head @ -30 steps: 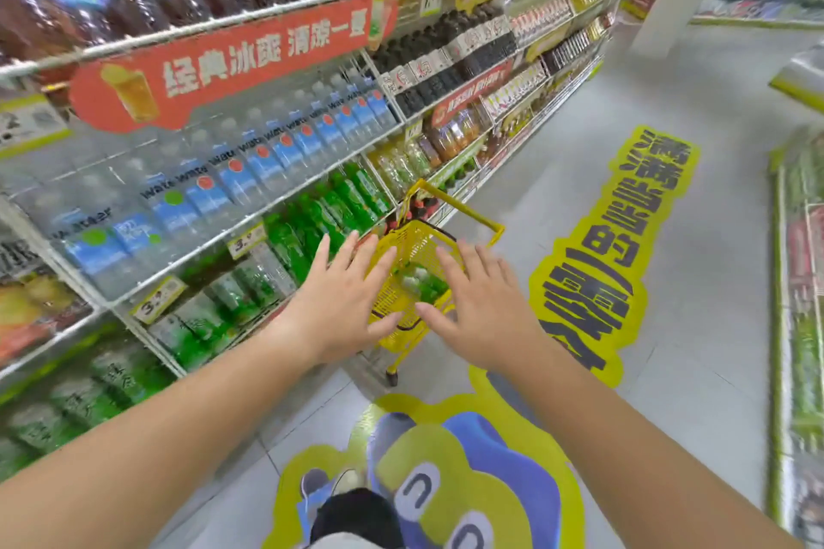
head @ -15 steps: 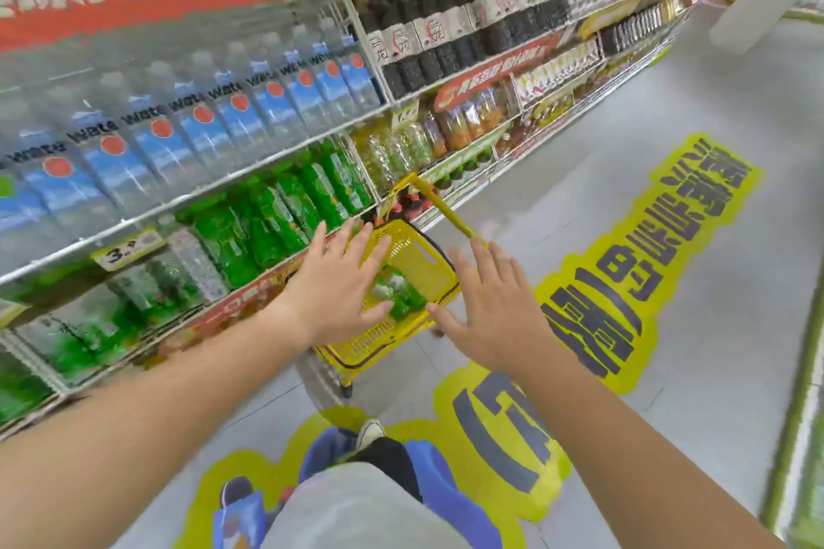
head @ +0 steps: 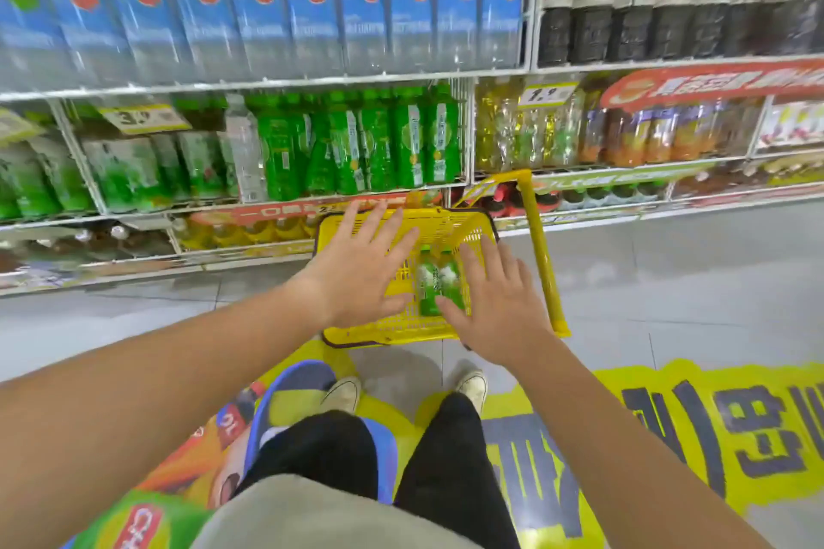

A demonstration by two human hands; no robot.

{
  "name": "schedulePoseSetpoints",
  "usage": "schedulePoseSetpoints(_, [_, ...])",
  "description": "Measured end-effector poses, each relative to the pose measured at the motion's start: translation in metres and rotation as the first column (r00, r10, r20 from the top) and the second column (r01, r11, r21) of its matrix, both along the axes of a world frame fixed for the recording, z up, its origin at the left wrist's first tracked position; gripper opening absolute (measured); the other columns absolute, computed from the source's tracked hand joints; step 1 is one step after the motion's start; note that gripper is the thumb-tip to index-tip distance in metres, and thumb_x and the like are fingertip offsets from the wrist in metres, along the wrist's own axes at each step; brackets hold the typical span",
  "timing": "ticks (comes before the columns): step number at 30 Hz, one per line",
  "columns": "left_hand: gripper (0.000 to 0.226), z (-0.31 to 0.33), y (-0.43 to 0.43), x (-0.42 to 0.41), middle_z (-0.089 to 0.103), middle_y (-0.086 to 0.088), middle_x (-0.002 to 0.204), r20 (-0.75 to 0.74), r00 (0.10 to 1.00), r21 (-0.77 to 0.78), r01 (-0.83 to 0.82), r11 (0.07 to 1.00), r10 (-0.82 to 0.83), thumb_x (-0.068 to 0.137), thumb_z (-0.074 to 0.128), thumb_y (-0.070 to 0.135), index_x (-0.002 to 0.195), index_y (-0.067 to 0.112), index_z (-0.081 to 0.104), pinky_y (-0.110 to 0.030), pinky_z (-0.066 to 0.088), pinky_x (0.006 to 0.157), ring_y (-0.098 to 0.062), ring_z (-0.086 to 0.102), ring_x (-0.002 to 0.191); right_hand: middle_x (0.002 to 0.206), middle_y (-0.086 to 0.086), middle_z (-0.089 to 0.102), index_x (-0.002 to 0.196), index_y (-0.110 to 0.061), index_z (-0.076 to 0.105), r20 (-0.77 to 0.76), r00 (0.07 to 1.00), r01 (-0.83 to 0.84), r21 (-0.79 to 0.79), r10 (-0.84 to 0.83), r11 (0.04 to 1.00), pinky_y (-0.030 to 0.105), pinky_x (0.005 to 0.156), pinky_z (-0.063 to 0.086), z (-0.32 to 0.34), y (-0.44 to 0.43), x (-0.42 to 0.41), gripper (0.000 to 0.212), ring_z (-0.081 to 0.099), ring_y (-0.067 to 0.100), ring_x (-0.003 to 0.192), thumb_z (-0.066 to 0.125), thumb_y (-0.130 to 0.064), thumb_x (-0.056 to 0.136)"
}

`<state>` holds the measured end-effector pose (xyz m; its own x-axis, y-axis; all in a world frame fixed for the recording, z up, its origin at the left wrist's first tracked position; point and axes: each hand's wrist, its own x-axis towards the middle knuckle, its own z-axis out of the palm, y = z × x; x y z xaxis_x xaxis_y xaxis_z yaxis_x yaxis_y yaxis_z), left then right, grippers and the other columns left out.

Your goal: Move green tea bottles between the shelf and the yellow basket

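A yellow basket [head: 450, 221] with a long yellow handle [head: 541, 254] stands on the floor in front of the shelf. Two green tea bottles [head: 434, 281] lie inside it, caps pointing toward the shelf. My left hand [head: 363, 267] hovers over the basket's left half, fingers spread, holding nothing. My right hand [head: 499, 303] hovers over its right near corner, also spread and empty, its thumb beside the bottles. A row of bright green tea bottles [head: 379, 143] stands on the shelf just above and behind the basket.
Water bottles [head: 312, 13] fill the shelf above, dark bottles [head: 669, 13] upper right, yellow and amber drinks [head: 579, 134] to the right. Pale green-labelled bottles [head: 133, 169] stand left. My feet [head: 472, 383] stand on floor stickers [head: 669, 437] just before the basket.
The view has swung to face the shelf squarely and lower. Both hands stay spread above the basket, now closer to the bottles in it.
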<state>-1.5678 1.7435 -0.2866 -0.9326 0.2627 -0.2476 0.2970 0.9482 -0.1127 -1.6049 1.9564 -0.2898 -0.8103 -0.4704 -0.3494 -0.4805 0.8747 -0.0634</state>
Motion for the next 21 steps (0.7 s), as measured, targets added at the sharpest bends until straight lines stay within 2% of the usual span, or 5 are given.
schedulePoseSetpoints(6, [0.088,-0.107,0.04,-0.03,0.018,-0.019,0.163,0.109,0.978,-0.013,-0.177,0.984,0.177,0.089,0.018,0.07,0.158,0.015,0.014,-0.064,0.011,0.117,-0.041,0.014,0.149,0.164,0.018,0.015,0.158,-0.018,0.015,0.119,0.98,-0.164,0.025,0.16,0.986,0.056,0.12,0.016,-0.108,0.025,-0.07,0.095,0.011,0.039,0.151,0.007,-0.072,0.081])
schedulePoseSetpoints(11, [0.089,-0.214,0.057,-0.053,0.007,-0.018,0.165,0.203,0.959,-0.02,-0.197,0.98,0.196,0.091,0.026,0.069,0.158,0.014,0.002,-0.063,0.005,0.118,-0.041,0.007,0.151,0.163,0.017,0.02,0.159,-0.023,0.01,0.177,0.973,-0.154,0.023,0.147,0.988,0.054,0.118,0.024,-0.209,0.037,-0.099,0.097,0.021,0.042,0.148,0.01,-0.074,0.076])
schedulePoseSetpoints(14, [0.09,-0.285,0.063,-0.068,0.005,-0.018,0.165,0.281,0.936,-0.029,-0.212,0.977,0.212,0.091,0.026,0.069,0.157,0.014,-0.001,-0.063,0.002,0.118,-0.04,0.003,0.151,0.164,0.014,0.014,0.156,-0.026,-0.004,0.219,0.965,-0.155,0.049,0.141,0.987,0.051,0.116,0.027,-0.275,0.041,-0.109,0.09,0.021,0.041,0.148,0.026,-0.072,0.085])
schedulePoseSetpoints(17, [0.089,-0.344,0.071,-0.079,0.003,-0.019,0.164,0.309,0.931,-0.012,-0.198,0.98,0.192,0.093,0.026,0.068,0.157,0.013,-0.002,-0.063,0.004,0.118,-0.04,0.002,0.151,0.162,0.014,0.017,0.157,-0.021,0.007,0.269,0.954,-0.156,0.076,0.13,0.985,0.05,0.114,0.032,-0.328,0.042,-0.115,0.085,0.021,0.038,0.148,0.043,-0.064,0.092])
schedulePoseSetpoints(21, [0.091,-0.41,0.081,-0.093,0.003,-0.017,0.165,0.373,0.9,0.018,-0.25,0.968,0.226,0.092,0.029,0.07,0.157,0.015,-0.001,-0.061,0.005,0.119,-0.039,0.001,0.151,0.161,0.012,0.015,0.157,-0.019,0.008,0.383,0.923,-0.058,0.074,0.025,0.996,0.048,0.113,0.031,-0.381,0.035,-0.125,0.082,0.021,0.035,0.146,0.045,-0.057,0.096])
